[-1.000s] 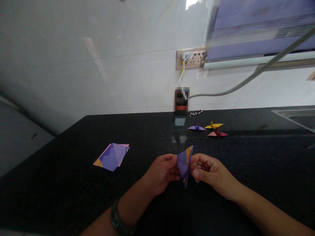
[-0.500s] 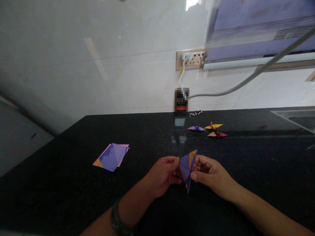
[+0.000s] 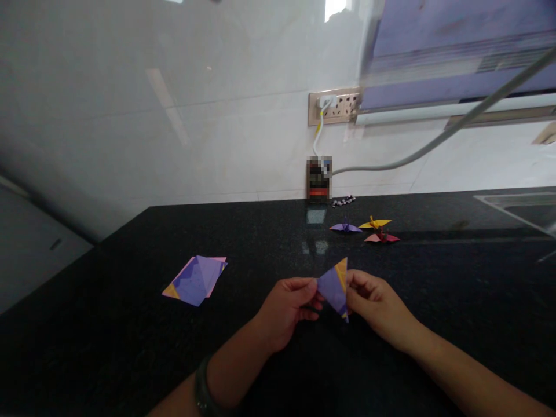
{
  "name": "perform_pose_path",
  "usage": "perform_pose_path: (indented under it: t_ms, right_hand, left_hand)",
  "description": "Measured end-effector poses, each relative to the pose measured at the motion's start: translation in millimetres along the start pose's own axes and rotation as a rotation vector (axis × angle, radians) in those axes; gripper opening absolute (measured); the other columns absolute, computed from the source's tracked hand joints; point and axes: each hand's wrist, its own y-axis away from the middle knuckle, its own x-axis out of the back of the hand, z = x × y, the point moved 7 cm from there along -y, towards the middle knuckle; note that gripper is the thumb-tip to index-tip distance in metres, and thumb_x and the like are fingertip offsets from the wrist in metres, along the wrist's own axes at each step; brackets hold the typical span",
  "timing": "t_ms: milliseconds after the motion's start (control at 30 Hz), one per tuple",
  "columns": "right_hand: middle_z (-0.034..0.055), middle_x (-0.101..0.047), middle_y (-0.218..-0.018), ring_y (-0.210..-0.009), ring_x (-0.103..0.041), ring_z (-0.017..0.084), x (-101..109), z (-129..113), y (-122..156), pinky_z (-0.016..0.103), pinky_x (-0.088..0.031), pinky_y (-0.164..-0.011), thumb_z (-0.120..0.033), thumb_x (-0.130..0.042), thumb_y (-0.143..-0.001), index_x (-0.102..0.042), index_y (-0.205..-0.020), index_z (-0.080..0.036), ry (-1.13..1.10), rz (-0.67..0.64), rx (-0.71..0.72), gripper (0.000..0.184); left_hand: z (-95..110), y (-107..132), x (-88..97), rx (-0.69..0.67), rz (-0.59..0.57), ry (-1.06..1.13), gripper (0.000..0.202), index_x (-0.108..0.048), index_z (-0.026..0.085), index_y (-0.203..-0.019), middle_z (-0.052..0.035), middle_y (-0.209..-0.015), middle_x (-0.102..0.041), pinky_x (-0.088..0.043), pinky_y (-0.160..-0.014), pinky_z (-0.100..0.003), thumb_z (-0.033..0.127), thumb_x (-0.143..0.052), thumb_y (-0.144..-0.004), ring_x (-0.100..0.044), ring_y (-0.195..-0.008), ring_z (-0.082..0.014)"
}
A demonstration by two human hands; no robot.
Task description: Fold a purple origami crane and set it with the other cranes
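Observation:
A folded purple paper with a yellow edge (image 3: 334,288) is pinched between both my hands above the black counter (image 3: 130,341). My left hand (image 3: 287,307) grips its left corner with closed fingers; a dark band sits on that wrist. My right hand (image 3: 377,306) holds the paper's right side, fingers curled round it. The paper stands as a pointed triangular shape, tip up.
A small stack of purple and pink paper sheets (image 3: 195,279) lies to the left. Three folded cranes rest farther back: purple (image 3: 345,227), yellow (image 3: 374,223), red (image 3: 381,237). A wall socket (image 3: 332,107) with a white cable, and a sink edge (image 3: 516,202) at right.
The paper has turned between my fingers: its lower tip now points right and its face looks wider. Both hands stay in nearly the same place.

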Motion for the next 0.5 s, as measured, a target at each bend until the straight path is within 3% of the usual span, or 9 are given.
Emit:
perform_pose_path:
  t_ms: [200, 367, 500]
  right_hand:
    - [-0.0058, -0.046, -0.051, -0.041, -0.039, 0.007, 8, 8, 2, 0.019, -0.030, -0.039, -0.020, -0.060, -0.065, -0.046, -0.067, -0.019, 0.124, 0.090, -0.008, 0.013]
    - [-0.0022, -0.052, -0.058, -0.052, -0.048, 0.010, 8, -9, 7, 0.020, -0.035, -0.047, -0.006, -0.053, -0.066, -0.052, -0.064, -0.018, 0.492, 0.074, 0.197, 0.012]
    - [-0.0005, -0.054, -0.062, -0.057, -0.050, 0.011, 3, -24, 13, 0.021, -0.036, -0.052, -0.007, -0.055, -0.067, -0.054, -0.066, -0.017, 0.673, 0.016, 0.400, 0.010]
  left_hand:
    - [-5, 4, -13.0, 0.000, 0.002, -0.209, 0.028, -0.065, 0.011, -0.084, -0.0043, -0.070, -0.058, -0.040, -0.056, -0.021, 0.034, -0.058, -0.070, -0.050, -0.061, -0.0094]
    - [-12, 4, -10.4, 0.086, 0.054, -0.239, 0.043, -0.061, 0.008, -0.069, -0.0070, -0.062, -0.060, -0.039, -0.048, -0.022, 0.049, -0.046, -0.074, -0.054, -0.050, -0.0107]
    - [-16, 5, -12.2, 0.125, 0.025, -0.286, 0.042, -0.059, 0.007, -0.067, -0.0067, -0.059, -0.060, -0.038, -0.046, -0.020, 0.048, -0.051, -0.071, -0.054, -0.047, -0.0098]
